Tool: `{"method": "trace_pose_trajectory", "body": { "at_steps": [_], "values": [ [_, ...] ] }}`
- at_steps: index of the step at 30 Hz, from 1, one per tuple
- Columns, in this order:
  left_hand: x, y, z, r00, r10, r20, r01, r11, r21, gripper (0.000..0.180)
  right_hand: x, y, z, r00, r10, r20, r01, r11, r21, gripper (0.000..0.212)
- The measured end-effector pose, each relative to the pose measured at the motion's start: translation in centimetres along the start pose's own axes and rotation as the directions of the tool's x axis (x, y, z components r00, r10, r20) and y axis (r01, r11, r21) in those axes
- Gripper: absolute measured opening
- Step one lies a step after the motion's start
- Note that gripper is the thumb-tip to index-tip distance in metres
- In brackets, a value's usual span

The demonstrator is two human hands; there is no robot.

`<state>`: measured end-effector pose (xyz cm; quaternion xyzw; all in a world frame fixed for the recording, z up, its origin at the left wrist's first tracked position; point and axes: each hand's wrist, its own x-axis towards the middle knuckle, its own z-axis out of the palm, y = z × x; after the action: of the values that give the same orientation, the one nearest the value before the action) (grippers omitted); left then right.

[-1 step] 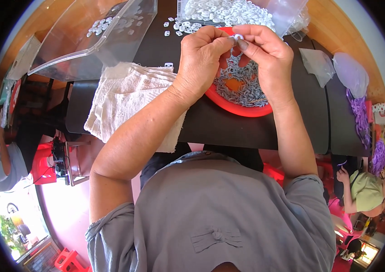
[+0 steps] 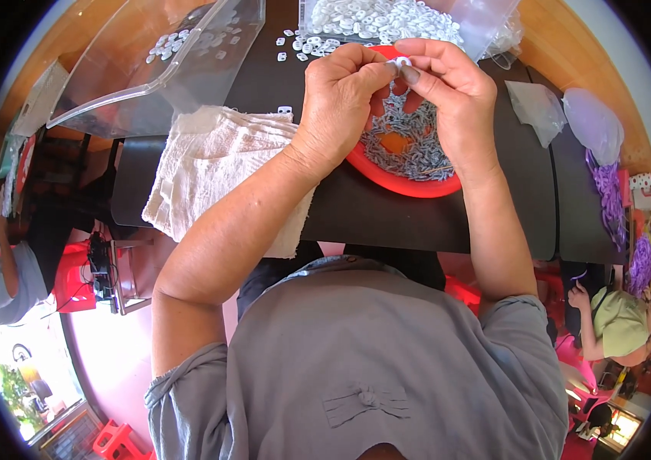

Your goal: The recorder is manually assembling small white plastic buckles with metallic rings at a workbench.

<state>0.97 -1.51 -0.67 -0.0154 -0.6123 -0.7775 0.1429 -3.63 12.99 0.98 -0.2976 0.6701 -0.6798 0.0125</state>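
Observation:
Above a red bowl (image 2: 398, 189), my two hands meet fingertip to fingertip. My left hand (image 2: 344, 100) and my right hand (image 2: 459, 96) both pinch a small white plastic piece (image 2: 402, 62) between thumb and fingers. My fingers cover most of it. Inside the bowl lie many small grey pieces (image 2: 409, 157), too small to name, around an orange patch. Similar-looking white pieces with holes (image 2: 386, 19) fill a clear container just beyond my hands, and several lie loose on the dark table (image 2: 386, 218).
A large clear plastic bin (image 2: 134, 100) with a few white pieces stands at the far left. Near my left forearm lies a folded cream cloth (image 2: 210, 165). Plastic bags (image 2: 593, 126) and purple strands (image 2: 607, 203) are at the right. Another person (image 2: 620, 322) sits right, one more (image 2: 15, 276) left.

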Motion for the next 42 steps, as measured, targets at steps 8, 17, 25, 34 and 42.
{"method": "trace_pose_trajectory", "body": {
  "at_steps": [8, 17, 25, 34, 42],
  "values": [
    [-0.1, 0.1, 0.2, 1.000, 0.017, 0.015, -0.017, 1.000, 0.010, 0.013, 0.1, 0.3, -0.6, 0.994, 0.094, 0.053, -0.102, 0.978, 0.183, 0.019],
    [-0.1, -0.2, 0.3, 1.000, -0.005, -0.025, 0.004, 0.998, -0.056, 0.015, 0.2, 0.1, -0.4, 0.989, 0.145, 0.014, -0.144, 0.962, 0.230, 0.021],
    [0.1, -0.2, 0.2, 0.998, -0.039, -0.052, 0.033, 0.994, -0.108, 0.015, 0.4, -0.1, -1.1, 0.971, 0.237, 0.016, -0.236, 0.950, 0.205, 0.022],
    [0.0, 0.1, 0.5, 0.999, -0.018, 0.033, 0.020, 0.998, -0.067, 0.014, 0.5, -0.2, -2.0, 0.978, 0.205, 0.047, -0.210, 0.965, 0.158, 0.020],
    [0.2, 0.2, 0.2, 0.985, 0.098, 0.139, -0.088, 0.993, -0.082, 0.023, 0.5, -1.4, -2.8, 0.931, 0.300, 0.209, -0.330, 0.936, 0.124, 0.024]
  ]
}}
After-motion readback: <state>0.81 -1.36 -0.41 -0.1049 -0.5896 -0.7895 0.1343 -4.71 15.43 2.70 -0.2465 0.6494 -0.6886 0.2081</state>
